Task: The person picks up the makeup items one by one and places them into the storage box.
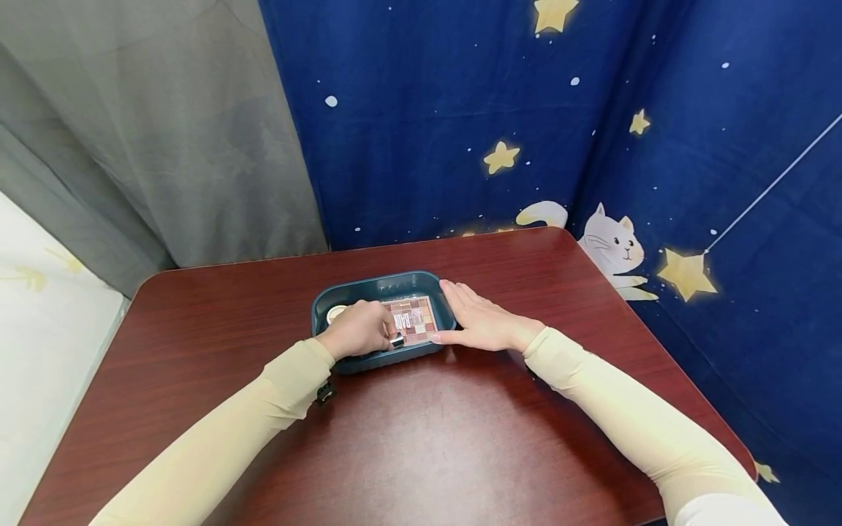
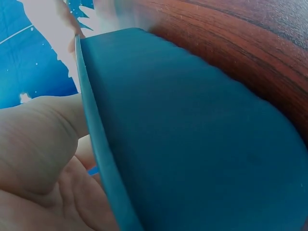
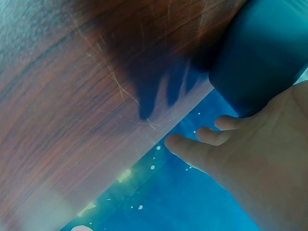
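A dark teal plastic basket (image 1: 365, 287) sits on the table. My left hand (image 1: 362, 329) reaches over its near rim and pinches a small tube (image 1: 397, 340) with a shiny silver and dark end. Just beyond those fingers, a flat eyeshadow palette (image 1: 421, 318) with many coloured squares lies inside the basket. A round pale item (image 1: 334, 313) shows at the basket's left end, partly behind my left hand. Fingers extended, my right hand (image 1: 483, 321) rests against the right end of the basket. In the left wrist view, the basket's outer wall (image 2: 187, 130) hides the left fingertips.
The basket stands on a reddish-brown wooden table (image 1: 421, 438) with rounded corners. Behind the table hang a grey curtain (image 1: 164, 131) and a blue curtain (image 1: 421, 109) with stars and a white cat. A black band (image 1: 325, 392) shows at my left wrist.
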`<state>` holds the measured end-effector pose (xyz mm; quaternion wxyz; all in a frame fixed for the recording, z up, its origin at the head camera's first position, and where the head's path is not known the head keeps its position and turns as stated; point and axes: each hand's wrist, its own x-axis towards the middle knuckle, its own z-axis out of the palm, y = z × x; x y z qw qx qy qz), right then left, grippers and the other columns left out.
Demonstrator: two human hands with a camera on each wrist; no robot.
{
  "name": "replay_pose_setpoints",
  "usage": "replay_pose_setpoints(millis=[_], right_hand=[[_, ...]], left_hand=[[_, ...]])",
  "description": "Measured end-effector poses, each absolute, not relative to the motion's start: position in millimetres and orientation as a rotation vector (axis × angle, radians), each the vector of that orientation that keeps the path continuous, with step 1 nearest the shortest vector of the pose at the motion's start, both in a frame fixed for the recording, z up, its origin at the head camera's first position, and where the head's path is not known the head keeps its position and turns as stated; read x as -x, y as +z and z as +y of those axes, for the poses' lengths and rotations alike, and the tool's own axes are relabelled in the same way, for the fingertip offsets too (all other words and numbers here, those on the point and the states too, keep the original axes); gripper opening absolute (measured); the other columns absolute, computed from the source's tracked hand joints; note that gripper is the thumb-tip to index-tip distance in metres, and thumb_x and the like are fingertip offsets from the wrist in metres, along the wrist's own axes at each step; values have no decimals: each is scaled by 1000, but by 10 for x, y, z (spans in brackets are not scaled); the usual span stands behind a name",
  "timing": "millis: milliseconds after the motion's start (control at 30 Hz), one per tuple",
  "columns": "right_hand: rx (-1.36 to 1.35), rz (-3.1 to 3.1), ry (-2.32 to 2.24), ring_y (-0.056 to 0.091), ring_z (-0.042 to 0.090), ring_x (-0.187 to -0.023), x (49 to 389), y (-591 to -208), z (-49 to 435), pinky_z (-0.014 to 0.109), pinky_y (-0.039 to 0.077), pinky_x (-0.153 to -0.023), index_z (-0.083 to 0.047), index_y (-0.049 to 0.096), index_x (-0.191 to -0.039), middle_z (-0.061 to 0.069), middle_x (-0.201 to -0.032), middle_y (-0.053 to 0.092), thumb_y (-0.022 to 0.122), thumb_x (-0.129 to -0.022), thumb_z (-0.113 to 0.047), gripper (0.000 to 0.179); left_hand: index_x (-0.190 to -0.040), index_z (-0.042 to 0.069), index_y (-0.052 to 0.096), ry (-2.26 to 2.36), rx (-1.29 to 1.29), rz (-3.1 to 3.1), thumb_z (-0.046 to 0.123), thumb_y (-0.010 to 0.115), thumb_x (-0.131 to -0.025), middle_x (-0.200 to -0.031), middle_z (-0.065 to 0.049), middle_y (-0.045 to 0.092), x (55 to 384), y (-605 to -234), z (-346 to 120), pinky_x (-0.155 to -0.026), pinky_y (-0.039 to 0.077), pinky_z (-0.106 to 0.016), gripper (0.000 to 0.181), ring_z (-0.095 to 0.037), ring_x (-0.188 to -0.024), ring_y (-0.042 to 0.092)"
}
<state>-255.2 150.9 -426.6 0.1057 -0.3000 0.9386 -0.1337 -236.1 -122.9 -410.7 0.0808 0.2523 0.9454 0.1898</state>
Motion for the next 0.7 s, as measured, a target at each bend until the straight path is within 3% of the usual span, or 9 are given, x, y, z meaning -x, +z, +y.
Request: replay_pose_setpoints(millis=[333,700], right_hand=[[875,2768,-404,5,27,-154,2560,-4298,1510,47,18,-120,-14,-4,-163,3,-169,2,46,-86,-82,114],[883,2766,-427,6,20,-153,2544,-4273,1510,46,19,-120,-13,-2,-163,3,-168,5,48,-88,-79,112]], left_hand=[[-77,20,76,515,-842,2793,2,77,-79,-81,5,67,2346,-4099,-1192,-69,52,-33,17,-13,-71,59],[-86,21,81,556,-822,2720,7,80,-84,-80,9,70,2347,-4094,-1199,-75,54,-33,15,-10,-78,61]])
